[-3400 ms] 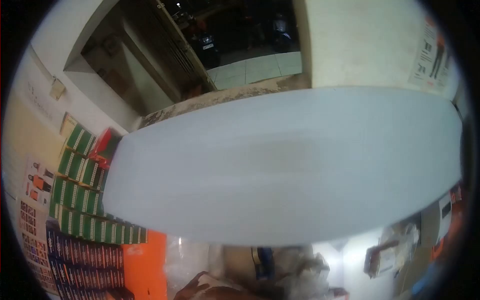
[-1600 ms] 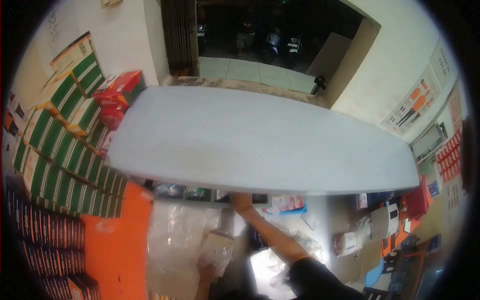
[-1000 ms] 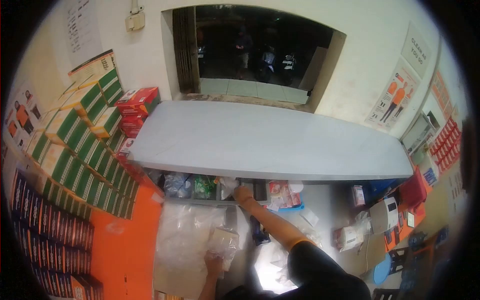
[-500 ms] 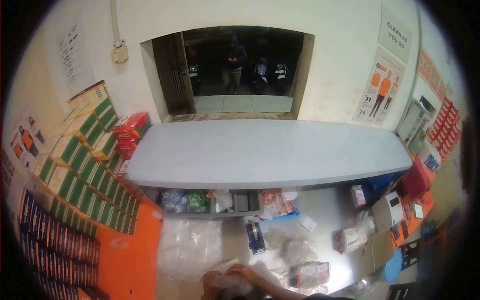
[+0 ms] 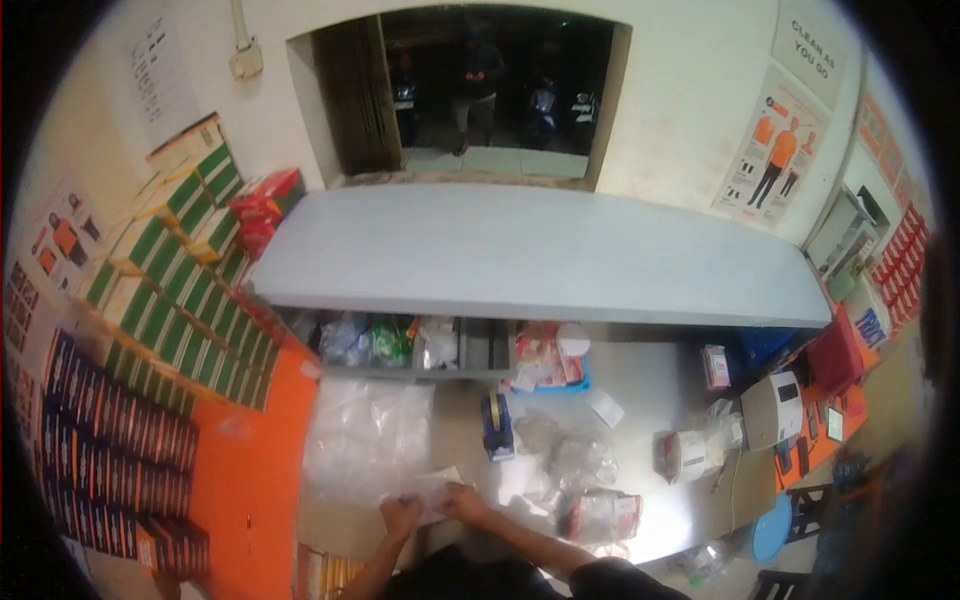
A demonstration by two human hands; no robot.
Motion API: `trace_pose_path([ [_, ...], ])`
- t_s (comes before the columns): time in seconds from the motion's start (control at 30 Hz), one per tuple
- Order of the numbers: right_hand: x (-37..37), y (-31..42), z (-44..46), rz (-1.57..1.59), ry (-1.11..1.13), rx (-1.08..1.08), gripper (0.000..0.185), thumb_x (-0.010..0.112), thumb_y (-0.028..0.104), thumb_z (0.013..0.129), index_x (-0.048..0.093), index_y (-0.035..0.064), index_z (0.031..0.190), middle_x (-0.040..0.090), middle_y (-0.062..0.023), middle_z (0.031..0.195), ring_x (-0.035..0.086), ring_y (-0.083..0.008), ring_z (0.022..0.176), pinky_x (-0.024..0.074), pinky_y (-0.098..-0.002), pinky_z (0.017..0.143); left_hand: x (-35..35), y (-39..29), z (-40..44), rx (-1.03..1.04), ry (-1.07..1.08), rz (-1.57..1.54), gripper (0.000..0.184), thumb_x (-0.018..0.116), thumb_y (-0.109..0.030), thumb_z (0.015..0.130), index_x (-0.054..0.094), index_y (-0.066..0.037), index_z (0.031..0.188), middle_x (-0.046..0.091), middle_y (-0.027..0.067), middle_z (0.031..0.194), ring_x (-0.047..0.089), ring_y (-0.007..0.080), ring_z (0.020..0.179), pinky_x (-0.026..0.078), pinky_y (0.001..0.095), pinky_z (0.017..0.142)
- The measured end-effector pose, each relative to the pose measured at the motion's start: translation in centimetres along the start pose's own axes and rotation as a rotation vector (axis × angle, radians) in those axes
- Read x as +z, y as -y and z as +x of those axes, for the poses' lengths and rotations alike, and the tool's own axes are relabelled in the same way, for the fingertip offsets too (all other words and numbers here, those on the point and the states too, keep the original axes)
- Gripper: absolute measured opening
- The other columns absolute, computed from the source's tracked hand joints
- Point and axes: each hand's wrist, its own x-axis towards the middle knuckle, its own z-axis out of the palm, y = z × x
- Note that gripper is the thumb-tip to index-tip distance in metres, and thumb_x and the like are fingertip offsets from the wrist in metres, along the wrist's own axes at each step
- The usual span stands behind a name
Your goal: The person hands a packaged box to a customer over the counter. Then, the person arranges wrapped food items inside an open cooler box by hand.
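Observation:
Near the front edge of the metal worktop, my left hand [image 5: 401, 516] pinches one side of a pale, thin plastic bag [image 5: 432, 494]. My right hand [image 5: 463, 502] has its fingers closed on the bag's other side, so it spans the gap between both hands. Whether anything is inside the bag I cannot tell. Beyond my left hand lies a spread of clear plastic bags [image 5: 365, 435]. A blue tape dispenser [image 5: 497, 428] stands ahead of my right hand. Crumpled clear plastic [image 5: 585, 460] and a red-and-white pack [image 5: 605, 517] lie to the right.
A long grey shelf [image 5: 540, 250] overhangs the back of the worktop. Under it sit a divided grey bin [image 5: 480, 345] and a blue tray [image 5: 570, 380]. Green-and-white boxes [image 5: 175, 290] are stacked left. A white machine [image 5: 773, 420] stands right. Outside the window opening is a person [image 5: 475, 90].
The view has tilted down, showing more of my forearms. My hands have moved apart, and the bag that was bunched between them is now spread flatter.

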Motion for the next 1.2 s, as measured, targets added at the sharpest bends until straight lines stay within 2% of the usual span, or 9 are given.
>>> trace_pose_path([
  [0.13, 0.1, 2.2, 1.3, -0.042, 0.083, -0.174, 0.019, 0.071, 0.016, 0.077, 0.065, 0.0069, 0.093, 0.064, -0.0134, 0.092, 0.062, -0.0308, 0.083, 0.0510, -0.0399, 0.074, 2.0, 1.3, 0.4, -0.309, -0.087, -0.547, 0.024, 0.069, -0.017, 0.077, 0.064, 0.006, 0.074, 0.065, 0.0132, 0.065, 0.062, 0.0218, 0.054, 0.050, 0.0357, 0.049],
  [0.27, 0.6, 2.6, 1.0, -0.081, 0.009, -0.105, 0.019, 0.068, 0.012, 0.077, 0.066, 0.0075, 0.095, 0.064, -0.0129, 0.094, 0.060, -0.0318, 0.089, 0.0495, -0.0395, 0.080, 0.2, -2.2, -0.1, -0.513, -0.028, -0.618, 0.055, 0.060, -0.045, 0.087, 0.064, 0.007, 0.071, 0.064, 0.0114, 0.064, 0.064, 0.0190, 0.059, 0.052, 0.0350, 0.059],
  [0.3, 0.6, 2.9, 1.0, -0.081, -0.020, -0.049, 0.017, 0.069, 0.012, 0.078, 0.067, 0.0060, 0.093, 0.065, -0.0129, 0.091, 0.062, -0.0291, 0.086, 0.0507, -0.0377, 0.077, 3.4, 4.8, 3.0, -0.383, -0.051, -0.306, 0.062, 0.051, -0.053, 0.090, 0.066, 0.005, 0.073, 0.066, 0.0134, 0.066, 0.064, 0.0194, 0.059, 0.052, 0.0332, 0.061],
  [0.4, 1.0, 3.4, 1.1, 0.167, -0.046, 0.288, 0.013, 0.071, 0.012, 0.080, 0.067, 0.0030, 0.089, 0.068, -0.0102, 0.083, 0.065, -0.0184, 0.075, 0.0520, -0.0305, 0.069, 0.5, 3.5, 2.1, -0.563, 0.149, -0.667, 0.067, 0.051, -0.057, 0.089, 0.068, 0.007, 0.079, 0.068, 0.0161, 0.073, 0.065, 0.0216, 0.060, 0.052, 0.0290, 0.057],
  [0.5, 1.3, 3.2, 1.2, 0.404, -0.119, 0.334, 0.009, 0.074, 0.006, 0.078, 0.067, 0.0014, 0.082, 0.066, -0.0009, 0.072, 0.058, -0.0039, 0.068, 0.0492, -0.0216, 0.063, -3.4, -1.8, -1.9, -0.515, 0.247, -0.597, 0.060, 0.059, -0.051, 0.088, 0.066, 0.006, 0.074, 0.069, 0.0128, 0.071, 0.065, 0.0204, 0.059, 0.051, 0.0276, 0.054],
  [0.6, 0.7, 3.4, 1.9, 0.493, -0.089, 0.403, 0.009, 0.074, 0.004, 0.077, 0.067, 0.0016, 0.082, 0.066, -0.0010, 0.073, 0.058, -0.0042, 0.068, 0.0489, -0.0210, 0.062, -1.8, -1.7, -2.3, 0.250, 0.042, -0.259, 0.026, 0.075, -0.023, 0.079, 0.067, 0.002, 0.079, 0.066, 0.0141, 0.069, 0.064, 0.0206, 0.063, 0.051, 0.0308, 0.059],
  [0.7, 0.7, 2.7, 2.0, 0.454, -0.076, 0.345, 0.010, 0.074, 0.003, 0.077, 0.067, 0.0012, 0.083, 0.066, -0.0009, 0.075, 0.058, -0.0046, 0.069, 0.0488, -0.0208, 0.063, -0.3, -3.3, -2.6, 0.462, -0.170, -0.177, 0.020, 0.073, -0.017, 0.078, 0.067, 0.001, 0.084, 0.065, 0.0143, 0.076, 0.063, 0.0237, 0.070, 0.050, 0.0333, 0.065],
  [1.0, -2.8, 2.0, 2.6, 0.738, 0.234, 0.530, 0.016, 0.065, 0.005, 0.087, 0.064, -0.0027, 0.101, 0.068, -0.0091, 0.095, 0.066, -0.0154, 0.087, 0.0525, -0.0261, 0.082, -0.2, -1.9, -1.7, 0.586, -0.121, -0.211, 0.011, 0.067, -0.004, 0.080, 0.068, 0.000, 0.090, 0.065, 0.0130, 0.087, 0.061, 0.0292, 0.082, 0.049, 0.0358, 0.074],
  [1.2, -2.4, 2.2, 2.5, 0.760, 0.164, 0.579, 0.017, 0.062, 0.006, 0.089, 0.064, -0.0043, 0.103, 0.068, -0.0118, 0.095, 0.065, -0.0156, 0.088, 0.0520, -0.0264, 0.083, 0.0, 0.3, -1.6, 0.605, -0.068, -0.265, 0.012, 0.067, -0.004, 0.080, 0.069, -0.004, 0.092, 0.064, 0.0111, 0.088, 0.060, 0.0274, 0.084, 0.048, 0.0354, 0.074],
])
